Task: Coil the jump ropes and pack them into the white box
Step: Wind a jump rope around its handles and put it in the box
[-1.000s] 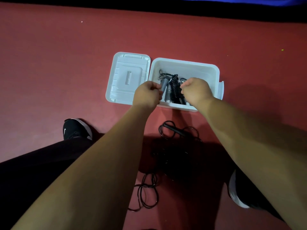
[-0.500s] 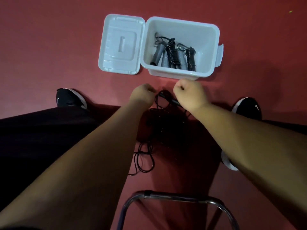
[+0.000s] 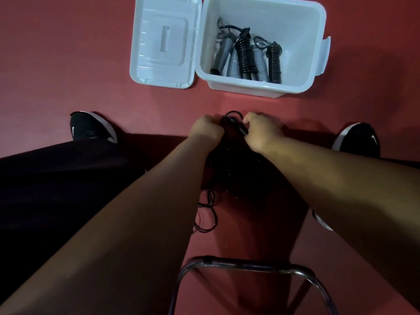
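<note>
The white box (image 3: 302,85) stands open on the red floor, its lid (image 3: 166,39) folded flat to the left. Inside lie coiled jump ropes (image 3: 246,57) with grey and black handles. A loose black jump rope (image 3: 234,119) lies tangled on the floor just below the box, trailing down in loops (image 3: 206,214). My left hand (image 3: 205,130) is curled on the rope's left side. My right hand (image 3: 261,131) grips a black handle of the same rope. Much of the tangle is lost in shadow between my forearms.
My two black shoes (image 3: 93,127) (image 3: 359,139) sit to either side of the rope, with black trouser legs at left. A metal chair frame (image 3: 250,267) curves across the bottom of the view. Red floor surrounds the box.
Both hands left the box, where they set down a coiled rope, and dropped to the loose rope on the floor; they now hold it. The view has tilted downward.
</note>
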Motion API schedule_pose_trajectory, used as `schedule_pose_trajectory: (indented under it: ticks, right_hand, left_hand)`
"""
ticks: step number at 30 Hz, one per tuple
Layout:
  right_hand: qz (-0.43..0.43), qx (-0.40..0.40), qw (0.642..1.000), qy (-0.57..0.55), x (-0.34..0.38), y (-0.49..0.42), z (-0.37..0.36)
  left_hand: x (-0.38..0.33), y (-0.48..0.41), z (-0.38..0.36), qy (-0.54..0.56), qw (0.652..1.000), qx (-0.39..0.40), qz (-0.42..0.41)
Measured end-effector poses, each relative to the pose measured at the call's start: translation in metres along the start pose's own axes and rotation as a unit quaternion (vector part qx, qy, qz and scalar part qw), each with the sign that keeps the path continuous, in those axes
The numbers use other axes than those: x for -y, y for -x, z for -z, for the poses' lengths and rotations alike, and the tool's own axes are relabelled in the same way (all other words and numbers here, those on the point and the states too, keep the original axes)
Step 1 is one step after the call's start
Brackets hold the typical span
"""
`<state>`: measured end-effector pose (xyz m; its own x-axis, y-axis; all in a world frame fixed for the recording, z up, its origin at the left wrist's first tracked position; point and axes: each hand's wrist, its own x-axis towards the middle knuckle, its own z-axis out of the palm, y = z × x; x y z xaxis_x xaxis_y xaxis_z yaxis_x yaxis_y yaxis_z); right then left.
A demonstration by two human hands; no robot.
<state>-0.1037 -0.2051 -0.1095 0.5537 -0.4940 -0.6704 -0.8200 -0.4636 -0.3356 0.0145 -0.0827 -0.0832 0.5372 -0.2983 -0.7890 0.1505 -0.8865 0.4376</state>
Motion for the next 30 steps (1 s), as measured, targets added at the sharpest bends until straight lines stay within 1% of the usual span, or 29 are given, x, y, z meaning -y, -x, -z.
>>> schedule_pose_trajectory:
  ticks: [2,4,6,9,12,16,20,22,24,27,30]
  right_hand:
    - [-0.008,0.002,1.0,-0.002,0.004,0.002,-0.001]
    - [-0.014,0.003,1.0,-0.005,0.006,0.004,-0.001]
    - [-0.016,0.021,1.0,-0.01,0.008,0.008,0.001]
    - [-0.002,0.047,0.999,-0.005,0.011,0.019,0.008]
    - [0.002,0.055,0.998,-0.018,0.016,0.032,0.022]
    - [0.004,0.067,0.995,-0.07,0.024,0.053,0.049]
    - [0.016,0.036,0.996,-0.084,0.03,0.074,0.07]
    - [0.016,0.033,0.998,-0.057,0.033,0.087,0.083]
    - [0.014,0.041,0.999,-0.021,0.037,0.102,0.097]
    - [0.027,0.05,0.998,0.005,0.043,0.125,0.124]
    - [0.074,0.014,0.997,0.03,0.057,0.156,0.163]
  left_hand:
    - [-0.001,-0.002,-0.001,0.048,0.999,0.006,0.013]
    - [0.001,-0.006,-0.003,0.072,0.997,0.017,0.019]
    - [0.003,-0.007,-0.003,0.091,0.995,0.02,0.019]
    - [0.004,-0.006,-0.002,0.096,0.995,0.017,0.016]
    - [-0.001,0.006,0.002,0.086,0.996,0.018,0.003]
    - [-0.012,0.027,0.014,0.082,0.996,-0.012,-0.023]
    - [-0.026,0.055,0.029,0.148,0.985,-0.031,-0.08]
    - [-0.036,0.076,0.039,0.189,0.975,-0.026,-0.115]
    - [-0.047,0.101,0.052,0.205,0.965,-0.018,-0.164]
    - [-0.067,0.146,0.074,0.151,0.962,-0.021,-0.227]
    - [-0.087,0.19,0.098,0.12,0.953,-0.03,-0.276]
